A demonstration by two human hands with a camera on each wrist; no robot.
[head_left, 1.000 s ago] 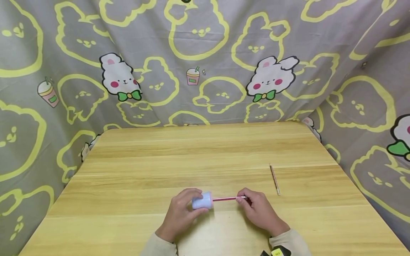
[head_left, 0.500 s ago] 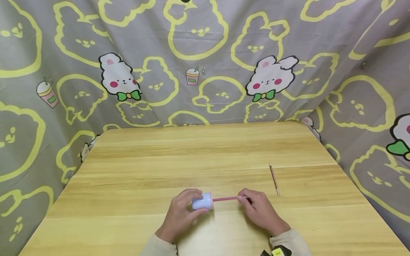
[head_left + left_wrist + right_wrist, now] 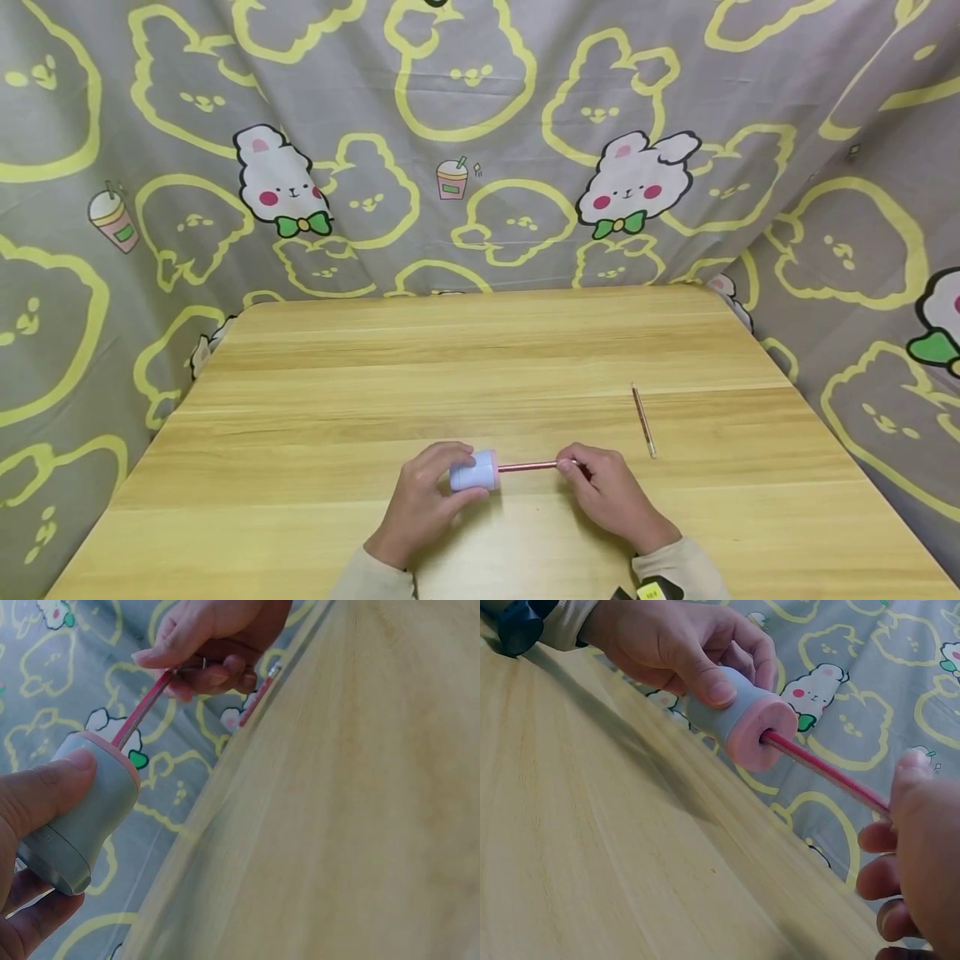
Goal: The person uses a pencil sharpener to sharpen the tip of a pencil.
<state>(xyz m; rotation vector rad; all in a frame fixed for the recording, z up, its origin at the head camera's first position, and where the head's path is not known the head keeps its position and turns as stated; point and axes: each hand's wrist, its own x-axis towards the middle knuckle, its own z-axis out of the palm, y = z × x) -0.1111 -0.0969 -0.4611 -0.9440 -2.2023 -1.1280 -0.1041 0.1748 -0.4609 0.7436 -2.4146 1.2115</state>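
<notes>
My left hand (image 3: 431,496) grips a pale blue pencil sharpener (image 3: 472,472) with a pink end, thumb on the near side and fingers round the far side. A red pencil (image 3: 527,467) has its tip inside the hole in the pink face (image 3: 762,733), as the right wrist view shows. My right hand (image 3: 607,492) pinches the other end of that pencil between thumb and index finger; its remaining fingers are curled in. Sharpener and pencil lie nearly level, in line between both hands, over the near part of the table. The pencil's point is hidden inside.
A second pencil (image 3: 642,421) lies on the wooden table (image 3: 337,392), beyond and to the right of my right hand. Behind the table and at its sides hangs a grey curtain (image 3: 517,158) with cartoon animals.
Both hands stay almost in place. The shine along the red pencil differs from frame to frame, and less of its pale end shows at my right fingers. The sharpener has not moved.
</notes>
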